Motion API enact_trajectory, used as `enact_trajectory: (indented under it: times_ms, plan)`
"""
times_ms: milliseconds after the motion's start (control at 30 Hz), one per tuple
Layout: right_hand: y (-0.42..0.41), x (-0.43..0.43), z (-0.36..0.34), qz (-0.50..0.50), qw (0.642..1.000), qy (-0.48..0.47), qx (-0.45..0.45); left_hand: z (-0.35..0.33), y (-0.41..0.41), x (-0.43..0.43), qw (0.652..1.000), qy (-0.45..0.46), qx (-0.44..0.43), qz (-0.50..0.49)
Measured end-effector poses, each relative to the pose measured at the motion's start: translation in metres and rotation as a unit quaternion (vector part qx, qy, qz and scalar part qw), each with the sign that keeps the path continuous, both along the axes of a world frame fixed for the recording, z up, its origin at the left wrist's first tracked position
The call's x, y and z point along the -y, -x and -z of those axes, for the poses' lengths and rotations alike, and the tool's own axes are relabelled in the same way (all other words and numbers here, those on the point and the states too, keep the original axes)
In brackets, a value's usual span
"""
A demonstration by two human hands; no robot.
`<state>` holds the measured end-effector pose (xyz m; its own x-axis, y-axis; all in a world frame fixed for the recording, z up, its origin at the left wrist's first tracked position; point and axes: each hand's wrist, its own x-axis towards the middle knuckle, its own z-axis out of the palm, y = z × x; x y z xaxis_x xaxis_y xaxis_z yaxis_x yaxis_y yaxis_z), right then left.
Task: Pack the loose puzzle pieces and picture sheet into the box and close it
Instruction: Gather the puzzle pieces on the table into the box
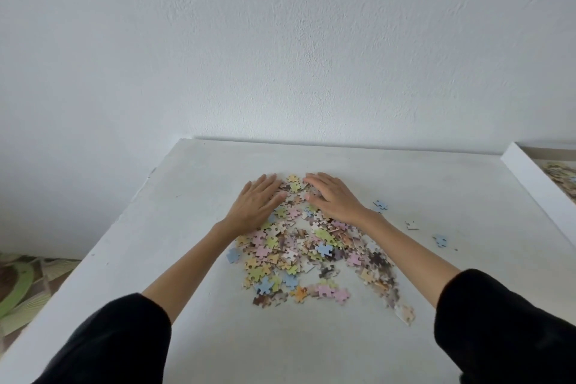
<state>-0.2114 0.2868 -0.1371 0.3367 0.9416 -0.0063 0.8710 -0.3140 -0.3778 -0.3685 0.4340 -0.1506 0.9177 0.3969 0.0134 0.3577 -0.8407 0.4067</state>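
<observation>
Laid both palms flat at the far end of the loose heap of pastel cardboard puzzle pieces [305,252] on the white table [405,171]: left hand [257,201] and right hand [332,196], fingers straight, nearly together, gripping nothing. Looked like raking the heap together. Best kept fingertips down on the tabletop with no gaps, swept inward slowly, then fetched the stray blue pieces [380,205] at right. Spotted the white-walled box [536,181] at the right edge, some pieces inside; saw no picture sheet.

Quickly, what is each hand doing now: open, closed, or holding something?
Left hand: open, flat, touching the puzzle pieces.
Right hand: open, resting on the pieces.
</observation>
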Motion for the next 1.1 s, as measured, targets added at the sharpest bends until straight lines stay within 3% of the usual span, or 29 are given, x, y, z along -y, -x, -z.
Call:
enact_trajectory:
  times_ms: [133, 267, 333, 467, 600, 733, 800, 900, 1100]
  plan:
    - [0.004, 0.006, 0.007, -0.008, 0.999, -0.041, 0.004, -0.004, 0.006, 0.005, 0.998, 0.055, 0.017, 0.041]
    - [0.005, -0.007, -0.005, 0.000, 0.999, -0.042, -0.027, -0.018, 0.023, 0.004, 0.983, 0.143, 0.117, -0.005]
    - [0.007, -0.015, -0.009, -0.025, 1.000, -0.004, -0.013, -0.019, 0.034, 0.000, 0.986, 0.106, 0.122, -0.041]
    - [0.012, -0.025, -0.007, -0.059, 0.997, 0.045, 0.016, -0.007, 0.060, -0.002, 0.994, 0.051, 0.029, -0.089]
    - [0.024, -0.020, -0.002, -0.066, 0.997, 0.018, 0.045, 0.004, 0.066, 0.009, 0.996, -0.024, -0.021, -0.079]
    - [0.034, 0.002, -0.006, -0.054, 0.998, -0.008, -0.039, 0.005, 0.060, 0.024, 0.999, -0.018, -0.012, -0.050]
    - [0.030, 0.021, -0.014, -0.016, 0.994, -0.054, -0.093, 0.002, 0.058, 0.026, 0.999, 0.018, 0.010, -0.040]
    - [0.010, 0.063, -0.018, 0.069, 0.989, -0.110, -0.073, -0.001, 0.059, 0.021, 0.995, 0.061, 0.042, -0.061]
    - [-0.026, 0.155, 0.000, 0.307, 0.945, -0.089, -0.062, 0.006, 0.062, 0.022, 0.997, 0.008, 0.023, -0.072]
